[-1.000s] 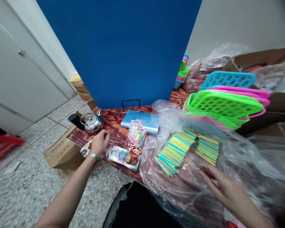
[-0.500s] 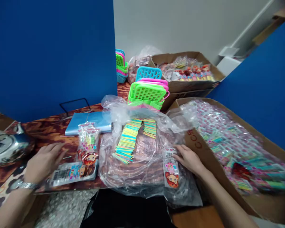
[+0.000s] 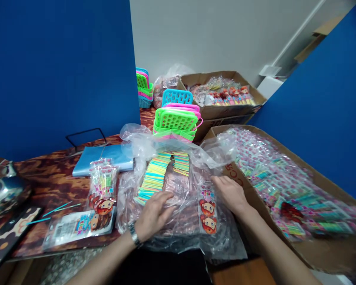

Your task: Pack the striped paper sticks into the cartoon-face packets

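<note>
In the middle, my left hand [image 3: 156, 213] reaches over a clear plastic bag [image 3: 178, 217], fingers apart, beside the lower end of a pile of thin coloured sticks [image 3: 154, 174]. It holds nothing that I can see. My right hand [image 3: 230, 194] is closed at the upper end of a printed packet [image 3: 207, 206] on the bag's right side; its fingertips are partly hidden. Two cartoon faces now show there, one above the other, so packets overlap.
On the left lie printed packets [image 3: 83, 225], loose blue sticks [image 3: 55, 209], a blue folder-like stack [image 3: 89, 160] and a shiny kettle [image 3: 6, 190]. Coloured baskets [image 3: 176, 118] stand behind the bag. A carton [image 3: 255, 215] full of packets stands close by my right arm; another carton [image 3: 219, 111] sits behind.
My left hand has swung from the packets at left to the sticks in the middle. At right, a packet has slid upward with my right hand, uncovering a second face. The view has shifted slightly.
</note>
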Motion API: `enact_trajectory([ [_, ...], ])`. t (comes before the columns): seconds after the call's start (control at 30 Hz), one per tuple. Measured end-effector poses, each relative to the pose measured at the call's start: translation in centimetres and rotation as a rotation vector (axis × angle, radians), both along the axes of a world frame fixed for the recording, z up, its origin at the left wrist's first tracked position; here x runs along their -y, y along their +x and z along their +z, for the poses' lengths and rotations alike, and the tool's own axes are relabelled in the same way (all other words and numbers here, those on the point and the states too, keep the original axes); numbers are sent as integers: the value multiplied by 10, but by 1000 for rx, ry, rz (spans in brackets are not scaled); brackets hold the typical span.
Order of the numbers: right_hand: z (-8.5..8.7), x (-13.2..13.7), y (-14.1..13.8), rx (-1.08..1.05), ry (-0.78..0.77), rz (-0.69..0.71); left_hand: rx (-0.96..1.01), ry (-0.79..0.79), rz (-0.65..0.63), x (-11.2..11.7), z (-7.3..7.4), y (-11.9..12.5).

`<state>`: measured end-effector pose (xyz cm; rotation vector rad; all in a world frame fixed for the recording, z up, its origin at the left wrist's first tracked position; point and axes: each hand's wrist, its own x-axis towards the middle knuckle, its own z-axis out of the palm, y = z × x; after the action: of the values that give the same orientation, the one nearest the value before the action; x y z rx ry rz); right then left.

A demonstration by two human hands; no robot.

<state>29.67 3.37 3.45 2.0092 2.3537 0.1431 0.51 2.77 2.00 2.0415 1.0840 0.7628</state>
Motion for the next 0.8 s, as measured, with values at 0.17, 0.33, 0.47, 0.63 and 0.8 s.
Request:
enact_trajectory([
  [0.17,37,13,-37,-517,136,237,231,-97,78,-2,4,41],
  [0.33,42,13,-72,-727,141,266,257,-255,75,-1,7,35],
  [0.47,34,8,-89,-782,88,340,269,-361,151,1,-3,19],
  [0.63,22,-14,-91,-842,-160,448,325,-497,272,6,-12,5],
  [0.8,-16,-72,-76,-255,-117,168,413,-610,251,16,-9,1],
])
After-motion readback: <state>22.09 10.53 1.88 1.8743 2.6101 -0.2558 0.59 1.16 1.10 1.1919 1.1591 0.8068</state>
